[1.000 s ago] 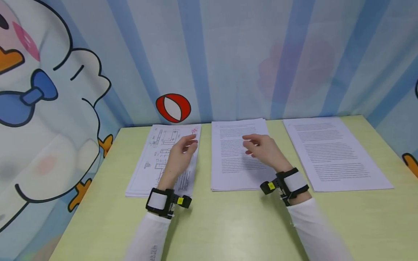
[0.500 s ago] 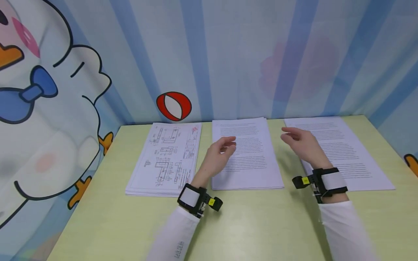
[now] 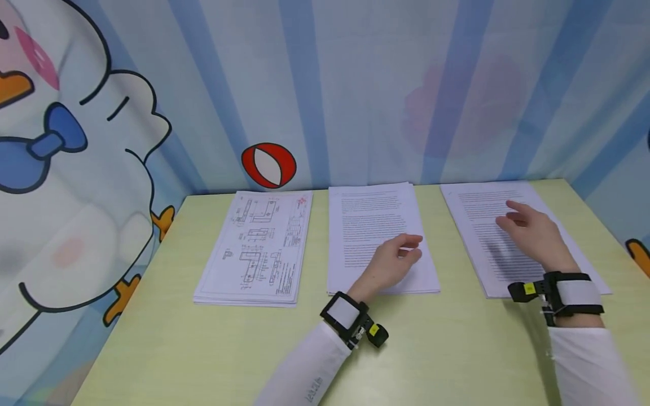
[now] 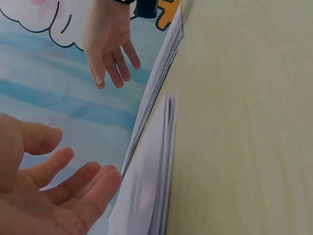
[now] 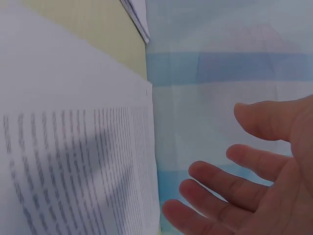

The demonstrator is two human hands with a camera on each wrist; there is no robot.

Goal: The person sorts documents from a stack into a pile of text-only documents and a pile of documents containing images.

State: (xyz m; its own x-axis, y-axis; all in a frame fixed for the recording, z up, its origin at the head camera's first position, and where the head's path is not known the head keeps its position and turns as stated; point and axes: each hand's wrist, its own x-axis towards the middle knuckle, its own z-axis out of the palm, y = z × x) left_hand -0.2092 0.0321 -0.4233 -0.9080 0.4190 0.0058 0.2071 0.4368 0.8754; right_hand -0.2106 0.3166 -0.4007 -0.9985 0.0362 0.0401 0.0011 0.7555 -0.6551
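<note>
Three stacks of paper lie side by side on the table. The left stack [image 3: 254, 248] carries technical drawings; the middle stack [image 3: 376, 214] and the right stack [image 3: 487, 225] carry printed text. My left hand [image 3: 388, 262] hovers over the lower right part of the middle stack, its fingers relaxed and holding nothing. Above the right stack is my right hand [image 3: 535, 234], fingers loosely bent with nothing in them; its shadow falls on the page. In the right wrist view the fingers [image 5: 225, 186] are spread apart from the sheet.
A pale yellow-green table [image 3: 213, 349] bears the stacks. Behind it hangs a blue striped curtain [image 3: 365, 101] with cartoon prints, close to the stacks' far edges. Each wrist wears a strapped camera, one of them the left wrist camera [image 3: 376, 334].
Both hands have moved to the right: the left from over the drawings to the middle stack, the right from the middle stack to the right one. The papers have stayed in place.
</note>
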